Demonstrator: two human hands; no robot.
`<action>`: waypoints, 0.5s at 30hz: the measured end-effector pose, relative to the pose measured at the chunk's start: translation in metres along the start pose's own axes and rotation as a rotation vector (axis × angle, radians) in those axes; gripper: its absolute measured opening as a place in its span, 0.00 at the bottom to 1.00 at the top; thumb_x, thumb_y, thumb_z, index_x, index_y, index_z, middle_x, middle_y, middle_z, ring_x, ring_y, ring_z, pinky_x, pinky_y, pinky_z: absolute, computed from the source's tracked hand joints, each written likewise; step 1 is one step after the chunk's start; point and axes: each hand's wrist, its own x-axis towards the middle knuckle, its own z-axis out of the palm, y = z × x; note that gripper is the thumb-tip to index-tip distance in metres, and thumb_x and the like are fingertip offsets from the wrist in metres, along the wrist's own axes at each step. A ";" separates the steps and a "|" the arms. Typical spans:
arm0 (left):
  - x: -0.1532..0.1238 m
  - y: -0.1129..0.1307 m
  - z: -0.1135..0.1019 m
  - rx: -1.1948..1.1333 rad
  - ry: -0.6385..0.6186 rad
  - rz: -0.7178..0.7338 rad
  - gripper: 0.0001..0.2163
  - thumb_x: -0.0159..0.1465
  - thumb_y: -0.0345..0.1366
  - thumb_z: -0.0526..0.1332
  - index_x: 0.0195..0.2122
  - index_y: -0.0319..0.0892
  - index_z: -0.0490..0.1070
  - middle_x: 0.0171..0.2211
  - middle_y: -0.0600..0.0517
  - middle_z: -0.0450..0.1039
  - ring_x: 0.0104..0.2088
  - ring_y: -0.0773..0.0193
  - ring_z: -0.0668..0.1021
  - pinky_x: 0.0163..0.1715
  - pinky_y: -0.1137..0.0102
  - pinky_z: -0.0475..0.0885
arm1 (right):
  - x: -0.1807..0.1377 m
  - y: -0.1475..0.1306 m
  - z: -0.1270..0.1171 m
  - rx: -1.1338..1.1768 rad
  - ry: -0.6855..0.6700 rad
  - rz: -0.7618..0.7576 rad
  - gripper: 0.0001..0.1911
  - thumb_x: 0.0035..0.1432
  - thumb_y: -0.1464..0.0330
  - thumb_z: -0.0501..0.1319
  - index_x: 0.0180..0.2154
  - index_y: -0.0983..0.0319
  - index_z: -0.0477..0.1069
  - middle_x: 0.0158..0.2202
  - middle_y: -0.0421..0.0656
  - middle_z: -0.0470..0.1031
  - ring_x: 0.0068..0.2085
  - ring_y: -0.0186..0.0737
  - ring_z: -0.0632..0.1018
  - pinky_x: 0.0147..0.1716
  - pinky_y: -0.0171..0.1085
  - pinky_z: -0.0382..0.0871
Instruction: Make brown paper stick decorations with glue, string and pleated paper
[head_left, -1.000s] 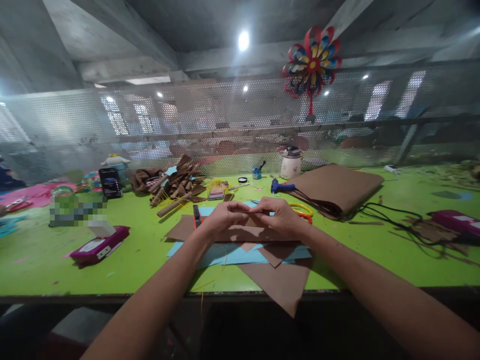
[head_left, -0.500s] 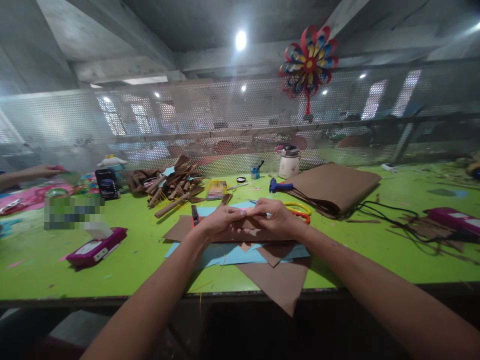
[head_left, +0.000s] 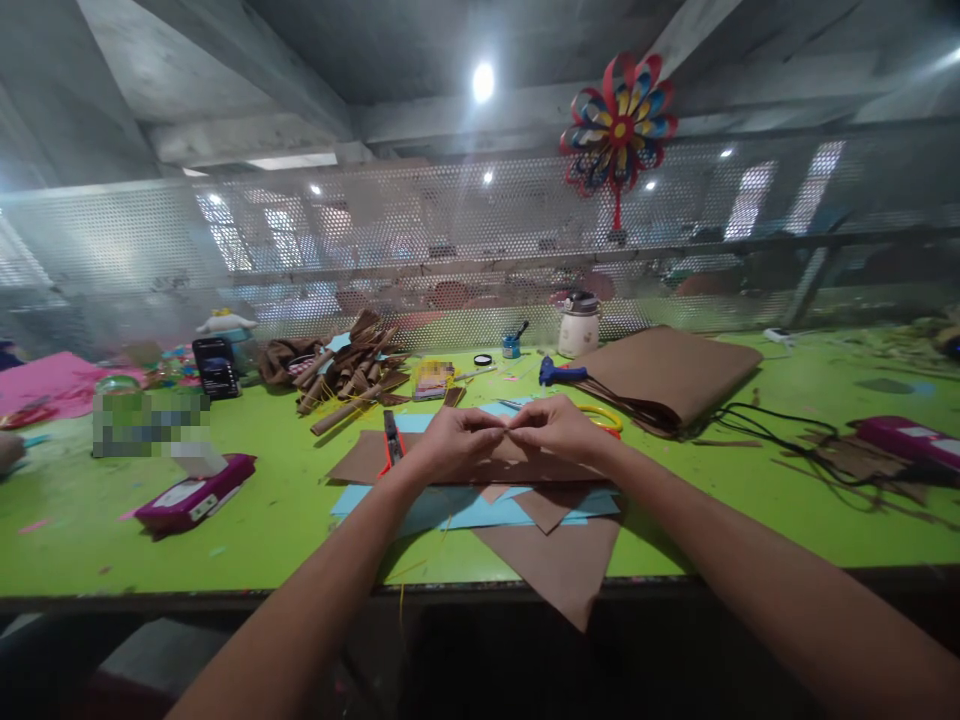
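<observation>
My left hand (head_left: 456, 440) and my right hand (head_left: 556, 428) meet at the fingertips above a stack of paper. Each pinches with thumb and forefinger; whatever is between them is too small to make out. Beneath lie a brown paper sheet (head_left: 356, 462), light blue paper (head_left: 442, 512) and a pointed brown piece (head_left: 566, 568) that overhangs the table edge. Red-handled pliers (head_left: 391, 442) rest by my left wrist. Behind my right hand, a yellow scissor handle (head_left: 604, 414) shows in part. A thin yellow thread (head_left: 405, 575) trails near the front edge.
Farther back are rolled brown paper pieces (head_left: 352, 378), a blue glue gun (head_left: 561, 372), a folded brown stack (head_left: 671, 375) and a white bottle (head_left: 579, 328). A purple power strip (head_left: 196, 497) sits left, black cables (head_left: 795, 440) right. A co-worker's hand (head_left: 9, 452) shows at far left.
My left fingers have curled in, and both hands' fingertips now meet more evenly at the middle. The co-worker's arm at far left has withdrawn, leaving a hand lower at the edge.
</observation>
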 end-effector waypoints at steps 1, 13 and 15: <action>0.001 -0.002 0.001 -0.003 -0.003 0.001 0.11 0.53 0.39 0.61 0.33 0.37 0.75 0.22 0.53 0.69 0.24 0.70 0.67 0.23 0.75 0.59 | 0.000 0.000 0.000 0.046 -0.024 0.035 0.08 0.47 0.72 0.58 0.30 0.66 0.76 0.22 0.40 0.74 0.22 0.32 0.71 0.21 0.30 0.61; 0.002 -0.007 0.002 -0.355 0.052 -0.149 0.07 0.45 0.33 0.66 0.25 0.37 0.73 0.17 0.55 0.66 0.20 0.72 0.65 0.21 0.74 0.57 | -0.001 -0.003 0.001 0.147 -0.012 0.057 0.12 0.46 0.71 0.59 0.34 0.65 0.76 0.23 0.41 0.74 0.23 0.31 0.70 0.22 0.30 0.62; 0.002 -0.008 0.001 -0.351 0.050 -0.159 0.07 0.44 0.33 0.66 0.24 0.37 0.72 0.17 0.55 0.66 0.20 0.72 0.66 0.22 0.74 0.57 | -0.001 -0.002 0.001 0.149 -0.020 0.049 0.12 0.47 0.71 0.58 0.35 0.65 0.76 0.23 0.41 0.74 0.23 0.30 0.69 0.22 0.31 0.61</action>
